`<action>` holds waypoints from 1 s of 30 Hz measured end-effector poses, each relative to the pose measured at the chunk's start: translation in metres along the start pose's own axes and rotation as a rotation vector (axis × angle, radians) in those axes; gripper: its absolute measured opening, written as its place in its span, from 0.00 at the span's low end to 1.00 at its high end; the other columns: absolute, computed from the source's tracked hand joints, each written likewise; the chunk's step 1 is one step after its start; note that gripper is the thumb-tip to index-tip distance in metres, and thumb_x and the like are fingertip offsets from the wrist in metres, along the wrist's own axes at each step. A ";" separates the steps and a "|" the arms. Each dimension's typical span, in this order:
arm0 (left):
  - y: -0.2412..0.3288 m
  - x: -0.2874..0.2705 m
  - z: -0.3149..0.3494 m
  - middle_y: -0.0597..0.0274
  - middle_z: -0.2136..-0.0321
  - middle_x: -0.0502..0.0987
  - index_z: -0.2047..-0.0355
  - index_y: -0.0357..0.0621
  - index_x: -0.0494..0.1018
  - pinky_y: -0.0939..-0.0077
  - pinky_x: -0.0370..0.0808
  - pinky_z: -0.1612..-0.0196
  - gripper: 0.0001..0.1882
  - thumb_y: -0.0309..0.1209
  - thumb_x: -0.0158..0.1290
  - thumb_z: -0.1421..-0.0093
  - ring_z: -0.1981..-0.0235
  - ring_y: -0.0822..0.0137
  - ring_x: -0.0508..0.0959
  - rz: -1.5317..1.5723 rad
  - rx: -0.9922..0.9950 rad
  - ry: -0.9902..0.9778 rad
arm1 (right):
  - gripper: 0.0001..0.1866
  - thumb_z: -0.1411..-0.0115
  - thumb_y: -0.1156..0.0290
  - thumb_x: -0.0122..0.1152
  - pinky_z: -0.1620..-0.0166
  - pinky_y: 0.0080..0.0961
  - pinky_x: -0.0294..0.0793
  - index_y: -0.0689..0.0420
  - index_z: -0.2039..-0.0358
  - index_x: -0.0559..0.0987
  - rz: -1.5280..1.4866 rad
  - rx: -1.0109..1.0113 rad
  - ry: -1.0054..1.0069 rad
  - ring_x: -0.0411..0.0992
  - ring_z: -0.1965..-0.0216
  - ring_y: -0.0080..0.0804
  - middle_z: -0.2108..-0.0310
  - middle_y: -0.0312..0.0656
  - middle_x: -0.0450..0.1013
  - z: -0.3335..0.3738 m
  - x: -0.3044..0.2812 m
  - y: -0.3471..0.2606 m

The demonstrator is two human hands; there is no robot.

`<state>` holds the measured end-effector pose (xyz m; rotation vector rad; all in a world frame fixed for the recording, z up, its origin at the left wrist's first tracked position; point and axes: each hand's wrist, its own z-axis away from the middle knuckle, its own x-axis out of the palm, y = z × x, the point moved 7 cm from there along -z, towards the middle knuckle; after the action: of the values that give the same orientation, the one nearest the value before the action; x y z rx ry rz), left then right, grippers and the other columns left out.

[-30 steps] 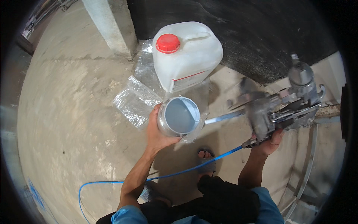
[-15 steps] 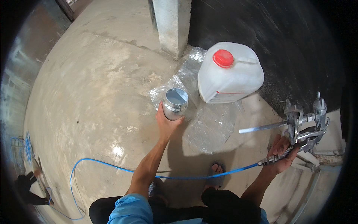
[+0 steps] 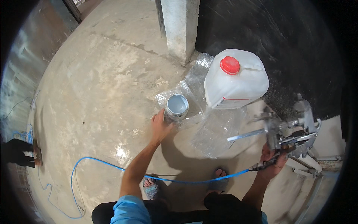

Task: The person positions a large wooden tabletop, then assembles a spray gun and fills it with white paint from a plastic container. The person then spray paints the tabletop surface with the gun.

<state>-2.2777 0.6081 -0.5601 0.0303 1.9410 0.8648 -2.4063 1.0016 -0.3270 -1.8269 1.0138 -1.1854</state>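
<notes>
My left hand [image 3: 160,126] grips the side of a round metal cup [image 3: 176,107] holding pale grey liquid; the cup rests low on a clear plastic sheet [image 3: 209,123] on the concrete floor. My right hand [image 3: 274,163] is closed around the handle of a metal spray gun [image 3: 287,130], held up at the right with its thin tube pointing left. A blue air hose [image 3: 175,180] runs from the gun's base across the floor. A white plastic jerrycan [image 3: 235,81] with a red cap stands just right of the cup.
A concrete pillar [image 3: 180,28] rises behind the cup, next to a dark black wall [image 3: 276,33]. My sandalled feet [image 3: 152,186] stand below. The blue hose loops on the floor at left [image 3: 74,194]. Another person's dark shoe [image 3: 16,155] shows at the far left. Metal framing [image 3: 317,175] stands at right.
My left hand has lowered the metal cup from chest height down to the plastic sheet beside the jerrycan. The spray gun stays in my right hand, slightly shifted.
</notes>
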 end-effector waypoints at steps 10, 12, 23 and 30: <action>0.211 -0.178 0.063 0.53 0.55 0.78 0.49 0.37 0.71 0.66 0.75 0.51 0.24 0.42 0.58 0.38 0.55 0.59 0.78 0.722 -0.056 -0.742 | 0.27 0.46 0.69 0.67 0.62 0.38 0.74 0.62 0.46 0.73 0.424 -0.017 -0.829 0.74 0.67 0.46 0.65 0.49 0.74 0.051 0.160 0.044; 0.222 -0.210 0.054 0.56 0.59 0.79 0.48 0.33 0.70 0.68 0.76 0.53 0.28 0.46 0.57 0.37 0.57 0.65 0.78 0.752 -0.212 -0.655 | 0.33 0.52 0.72 0.65 0.63 0.40 0.72 0.65 0.43 0.70 0.422 -0.294 -0.893 0.72 0.67 0.48 0.64 0.49 0.73 0.059 0.206 0.025; 0.129 -0.332 0.066 0.50 0.60 0.78 0.56 0.29 0.74 0.60 0.77 0.48 0.18 0.34 0.49 0.36 0.56 0.58 0.78 0.884 -0.794 0.370 | 0.19 0.42 0.49 0.61 0.61 0.41 0.77 0.52 0.66 0.83 0.716 -0.452 -1.009 0.78 0.65 0.50 0.69 0.50 0.78 -0.079 0.302 0.026; 0.134 -0.379 0.087 0.57 0.65 0.78 0.60 0.40 0.73 0.72 0.74 0.61 0.08 0.27 0.52 0.39 0.63 0.67 0.77 0.986 -0.591 0.750 | 0.38 0.46 0.36 0.60 0.49 0.47 0.70 0.61 0.51 0.78 1.837 -0.137 -0.706 0.75 0.51 0.49 0.57 0.55 0.77 -0.200 0.206 0.119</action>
<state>-2.0536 0.6181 -0.2157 0.3815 2.2300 2.3446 -2.5655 0.7370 -0.2921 -0.5574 1.5709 0.5974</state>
